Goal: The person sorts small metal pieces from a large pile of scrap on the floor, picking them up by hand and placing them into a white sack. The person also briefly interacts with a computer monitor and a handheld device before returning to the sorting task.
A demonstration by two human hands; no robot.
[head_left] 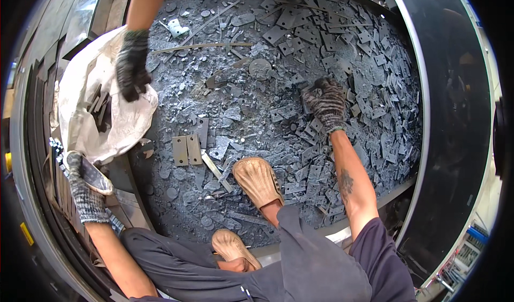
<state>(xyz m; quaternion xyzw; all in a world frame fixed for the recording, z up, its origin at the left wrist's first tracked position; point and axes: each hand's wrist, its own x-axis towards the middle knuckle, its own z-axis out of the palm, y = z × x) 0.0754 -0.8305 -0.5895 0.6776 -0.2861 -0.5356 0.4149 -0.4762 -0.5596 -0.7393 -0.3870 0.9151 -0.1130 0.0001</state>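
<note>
While crouched: white sack [80, 93] leftward.

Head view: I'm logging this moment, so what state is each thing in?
White sack: open, mouth held up, dark metal pieces inside.
Left hand: gloved, gripping the sack's lower edge.
Right hand: gloved, fingers down on the scrap pile.
Co-worker's hand: gloved, gripping the sack's upper edge.
Metal scrap: loose plates and discs strewn across the bin floor.
Tan shoe: planted on the scrap.
</note>
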